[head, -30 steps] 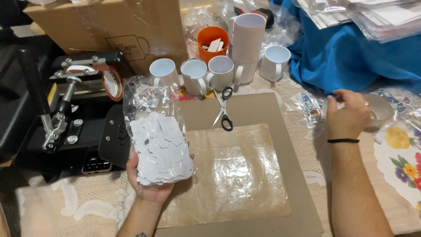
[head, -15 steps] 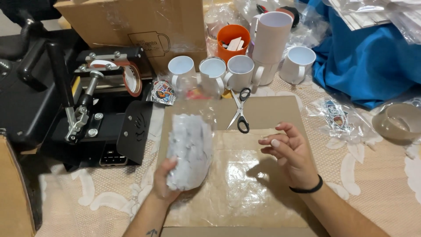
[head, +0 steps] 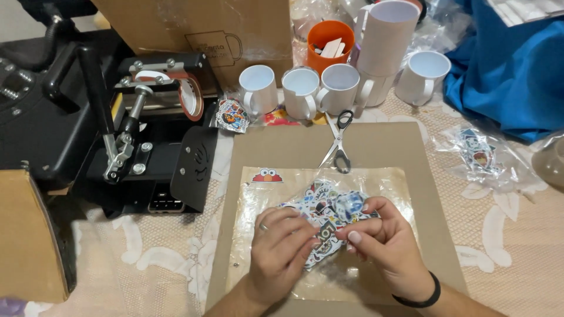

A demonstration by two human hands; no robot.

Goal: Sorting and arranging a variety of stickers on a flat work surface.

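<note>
At the near edge of the cardboard sheet (head: 376, 147), left hand (head: 282, 249) and right hand (head: 385, 240) pinch stickers from the sticker pile (head: 329, 205) spread on clear plastic film (head: 382, 182), bag already emptied, red sticker (head: 267, 175) lying apart, most unsorted.

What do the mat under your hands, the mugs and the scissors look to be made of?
Mat: looks like plain brown cardboard, matte and flat, with a clear glossy plastic sheet on it that catches glare. Mugs: probably glazed white ceramic, smooth and slightly shiny. Scissors: bright metal blades, with black handles that are likely plastic.
</note>
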